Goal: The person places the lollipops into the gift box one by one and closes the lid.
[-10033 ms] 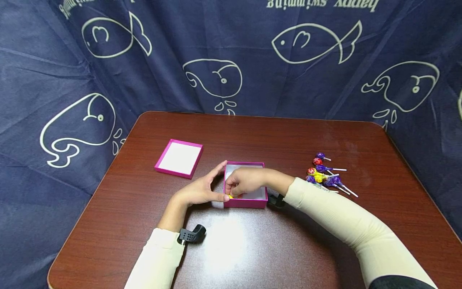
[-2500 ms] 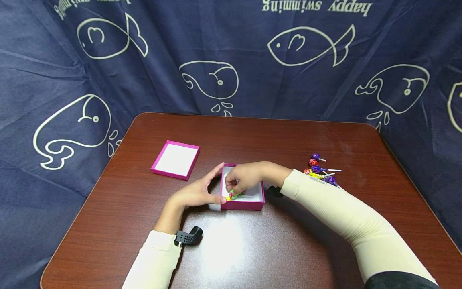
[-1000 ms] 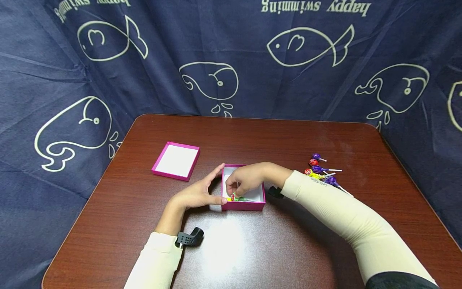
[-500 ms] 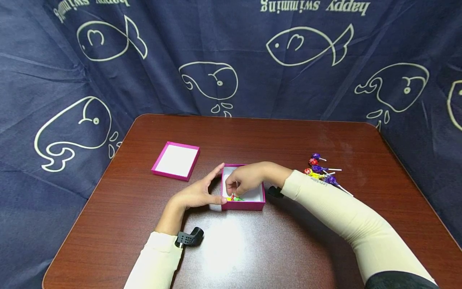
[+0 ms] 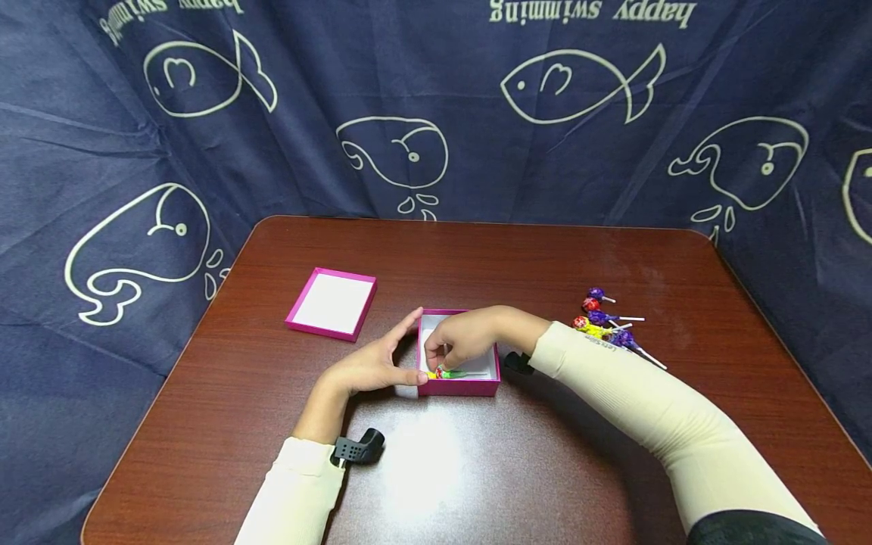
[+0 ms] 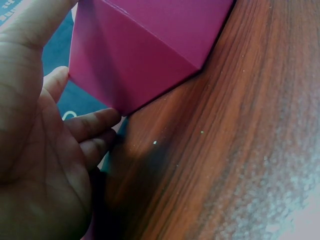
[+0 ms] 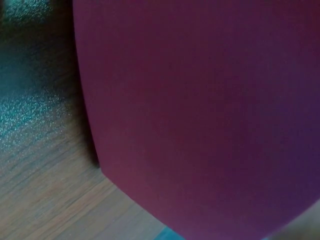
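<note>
In the head view my left hand (image 5: 371, 365) holds the left end of an open pink box (image 5: 458, 387), its thumb at the front corner and index finger at the back corner. The left wrist view shows fingertips against the box's outer wall (image 6: 135, 65). Inside the box, my right hand (image 5: 465, 337) has its fingers curled down, with thumb and fingertips at a green-and-red lollipop (image 5: 446, 373). That lollipop lies along the front wall, stick to the right. Something yellow (image 5: 431, 375) shows beside my left thumb. The box wall (image 7: 200, 110) fills most of the right wrist view.
A pink lid (image 5: 334, 303) with a white inside lies to the box's back left. Several purple, red and yellow lollipops (image 5: 602, 318) lie right of the box, partly behind the right sleeve (image 5: 627, 393). A blue printed cloth (image 5: 286, 151) hangs behind the table (image 5: 538, 265).
The green-and-red lollipop, absent from view ten seconds ago, has been lowered against the box's front wall. In the last half second its stick came back into sight. My left hand stays put.
</note>
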Tool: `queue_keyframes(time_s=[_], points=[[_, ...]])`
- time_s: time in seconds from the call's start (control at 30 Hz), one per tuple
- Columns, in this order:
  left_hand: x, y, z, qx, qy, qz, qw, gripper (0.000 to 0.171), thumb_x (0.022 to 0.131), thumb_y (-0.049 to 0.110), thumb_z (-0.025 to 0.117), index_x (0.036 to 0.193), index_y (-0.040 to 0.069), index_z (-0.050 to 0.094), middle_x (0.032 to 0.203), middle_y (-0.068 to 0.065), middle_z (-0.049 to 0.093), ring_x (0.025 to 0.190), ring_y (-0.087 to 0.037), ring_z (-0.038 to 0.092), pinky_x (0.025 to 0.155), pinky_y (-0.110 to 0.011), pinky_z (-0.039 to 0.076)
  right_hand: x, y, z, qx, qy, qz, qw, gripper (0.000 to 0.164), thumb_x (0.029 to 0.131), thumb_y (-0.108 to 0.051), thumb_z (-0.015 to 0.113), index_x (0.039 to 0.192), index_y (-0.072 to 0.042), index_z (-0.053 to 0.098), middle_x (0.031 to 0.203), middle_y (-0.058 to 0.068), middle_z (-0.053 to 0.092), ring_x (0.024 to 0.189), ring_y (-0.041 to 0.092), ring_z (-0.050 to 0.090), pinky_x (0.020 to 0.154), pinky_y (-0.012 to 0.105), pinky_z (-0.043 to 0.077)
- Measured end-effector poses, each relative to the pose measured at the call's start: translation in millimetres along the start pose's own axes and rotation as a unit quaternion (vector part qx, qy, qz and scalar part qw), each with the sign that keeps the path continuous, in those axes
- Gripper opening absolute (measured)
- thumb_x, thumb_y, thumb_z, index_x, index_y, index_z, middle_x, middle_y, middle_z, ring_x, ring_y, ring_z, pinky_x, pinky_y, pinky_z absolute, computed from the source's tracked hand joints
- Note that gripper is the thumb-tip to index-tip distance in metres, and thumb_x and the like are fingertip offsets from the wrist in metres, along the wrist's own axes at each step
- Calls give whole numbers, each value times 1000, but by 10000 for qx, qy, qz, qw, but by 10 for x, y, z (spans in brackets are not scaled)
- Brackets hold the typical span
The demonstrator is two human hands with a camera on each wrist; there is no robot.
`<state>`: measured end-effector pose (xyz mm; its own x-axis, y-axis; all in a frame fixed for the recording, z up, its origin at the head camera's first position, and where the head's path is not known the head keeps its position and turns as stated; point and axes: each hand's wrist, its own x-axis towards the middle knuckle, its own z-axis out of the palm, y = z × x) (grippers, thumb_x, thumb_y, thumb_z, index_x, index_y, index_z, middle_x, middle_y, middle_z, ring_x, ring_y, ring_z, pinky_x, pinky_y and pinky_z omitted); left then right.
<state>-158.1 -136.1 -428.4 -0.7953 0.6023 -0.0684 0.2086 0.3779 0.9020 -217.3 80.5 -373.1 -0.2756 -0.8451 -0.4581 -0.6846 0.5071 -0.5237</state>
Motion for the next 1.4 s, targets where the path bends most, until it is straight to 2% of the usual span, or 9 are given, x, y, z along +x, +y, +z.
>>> queue_keyframes(time_s=[0.37, 0.57, 0.8, 1.03, 1.2, 1.4], points=[[-11, 7, 0, 18, -7, -55, 10000, 107, 81, 34, 83, 161, 25, 11, 161, -12, 26, 147, -25, 20, 118, -50, 14, -40, 22, -3, 246, 137, 12, 9996, 10, 92, -9, 64, 101, -13, 66, 88, -8, 57, 82, 6, 52, 75, 25, 46], [3, 10, 2, 25, -20, -70, 10000, 108, 81, 33, 83, 161, 24, 10, 160, -11, 26, 147, -24, 20, 118, -49, 14, -169, 58, -56, 220, 544, -122, 9982, 15, 90, -9, 64, 105, -9, 65, 93, -8, 61, 88, 10, 56, 78, 27, 47], [20, 18, 11, 112, -11, -55, 9999, 110, 81, 34, 83, 161, 21, 9, 159, -11, 30, 146, -23, 22, 118, -48, 16, -490, 75, -133, 356, 1211, -212, 9918, 23, 92, -11, 63, 115, -8, 65, 104, 0, 66, 93, 14, 61, 79, 32, 50], [27, 17, 15, 182, 10, -57, 9998, 110, 81, 32, 84, 161, 22, 10, 158, -10, 31, 146, -23, 23, 118, -49, 16, -882, 122, -164, 496, 1988, -31, 9788, 20, 94, -9, 66, 114, -8, 66, 99, -2, 65, 91, 14, 59, 81, 36, 51], [14, 24, 11, 160, 51, -94, 9998, 109, 81, 32, 84, 161, 24, 10, 159, -9, 30, 146, -23, 22, 118, -48, 15, -1118, 236, -114, 579, 2386, 93, 9693, 16, 93, -6, 66, 109, -7, 66, 98, 2, 67, 90, 14, 61, 81, 36, 51], [3, 19, 15, 94, 65, -31, 9999, 106, 82, 29, 82, 161, 24, 11, 157, -13, 31, 146, -26, 23, 118, -50, 15, -1323, 370, 17, 320, 2676, 479, 9618, 17, 93, -8, 67, 110, -10, 66, 103, -2, 67, 94, 14, 61, 84, 38, 51]])
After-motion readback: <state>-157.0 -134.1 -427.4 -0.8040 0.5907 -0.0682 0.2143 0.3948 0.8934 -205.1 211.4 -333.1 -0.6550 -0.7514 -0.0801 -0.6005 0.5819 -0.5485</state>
